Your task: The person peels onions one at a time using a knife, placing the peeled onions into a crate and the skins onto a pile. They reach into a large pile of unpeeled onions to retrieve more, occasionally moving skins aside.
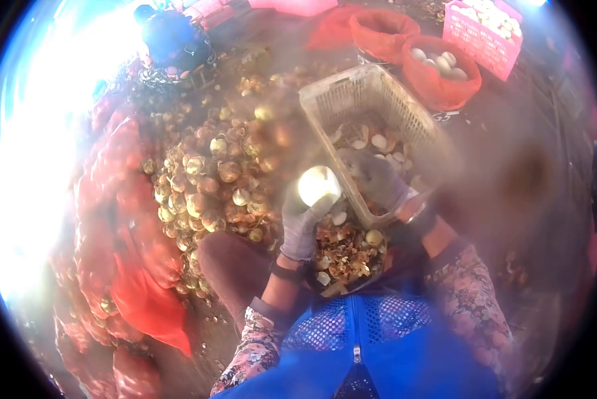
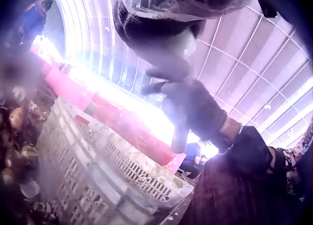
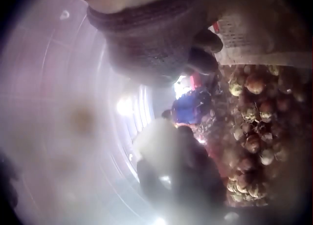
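Note:
My left hand [image 1: 301,226], in a pale glove, grips a peeled white onion [image 1: 318,186] just left of the plastic crate. In the right wrist view this onion [image 3: 159,142] is a blurred pale ball above the dark left hand [image 3: 181,178]. The gloved right hand [image 1: 382,183] is over the crate's [image 1: 325,126] near end, close to the onion. In the left wrist view the right hand [image 2: 190,105] is blurred, with a grey rod-like shape below it; I cannot tell whether it is a finger or a held tool. Pale onion pieces [image 1: 378,141] lie inside the crate.
A heap of unpeeled onions [image 1: 205,179] spreads at the left, beside red mesh sacks [image 1: 119,199]. Onion skins [image 1: 352,256] lie before my lap. Beyond the crate are a red bag of peeled onions [image 1: 445,83] and a full pink crate [image 1: 481,43]. Another person [image 1: 172,40] is at the back left.

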`<state>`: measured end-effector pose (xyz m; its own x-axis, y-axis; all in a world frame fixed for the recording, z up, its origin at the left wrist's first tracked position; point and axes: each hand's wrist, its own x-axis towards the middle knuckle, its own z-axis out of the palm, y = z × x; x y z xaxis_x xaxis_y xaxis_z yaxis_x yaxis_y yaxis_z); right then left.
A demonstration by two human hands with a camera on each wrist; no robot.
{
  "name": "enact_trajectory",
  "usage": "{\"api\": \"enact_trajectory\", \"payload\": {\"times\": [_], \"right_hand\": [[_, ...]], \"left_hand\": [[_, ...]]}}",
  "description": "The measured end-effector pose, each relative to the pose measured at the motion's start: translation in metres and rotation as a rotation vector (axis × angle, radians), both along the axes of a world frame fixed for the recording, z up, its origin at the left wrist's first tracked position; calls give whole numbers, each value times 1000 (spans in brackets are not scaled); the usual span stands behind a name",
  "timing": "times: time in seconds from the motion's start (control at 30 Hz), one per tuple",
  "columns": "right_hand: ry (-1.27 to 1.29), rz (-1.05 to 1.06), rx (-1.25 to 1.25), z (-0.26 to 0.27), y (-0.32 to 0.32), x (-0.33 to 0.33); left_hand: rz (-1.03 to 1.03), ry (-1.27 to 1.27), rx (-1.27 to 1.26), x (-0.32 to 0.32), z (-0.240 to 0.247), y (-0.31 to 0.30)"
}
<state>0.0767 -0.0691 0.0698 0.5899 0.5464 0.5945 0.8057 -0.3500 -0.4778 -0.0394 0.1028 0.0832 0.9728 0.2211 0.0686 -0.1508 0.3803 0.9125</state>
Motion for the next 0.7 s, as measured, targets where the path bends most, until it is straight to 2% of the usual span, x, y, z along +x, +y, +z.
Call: {"api": "enact_trajectory", "payload": {"times": [0.1,0.23,0.3,0.4,0.43,0.5,0.6,0.7], "right_hand": [[49,69,-59,33,6,-33],[203,-13,-104,31,10,-43],[249,-25,-125,21,6,-40],[458,-198,-348,30,0,-21],[393,-148,-498,31,-9,-6],[337,-155,-608,14,-31,9],[366,-263,-452,-17,-45,26],[470,-162,-207,-30,-37,17]], "left_hand": [[-34,17,75,2,-11,5],[1,-48,307,4,-26,1],[-65,-8,246,3,-22,0],[-134,-85,245,-4,-15,-3],[-152,-138,262,-5,-12,-4],[-135,-69,283,-9,-5,-4],[-87,-109,205,-6,-3,-4],[-60,-119,184,-4,-3,0]]}}
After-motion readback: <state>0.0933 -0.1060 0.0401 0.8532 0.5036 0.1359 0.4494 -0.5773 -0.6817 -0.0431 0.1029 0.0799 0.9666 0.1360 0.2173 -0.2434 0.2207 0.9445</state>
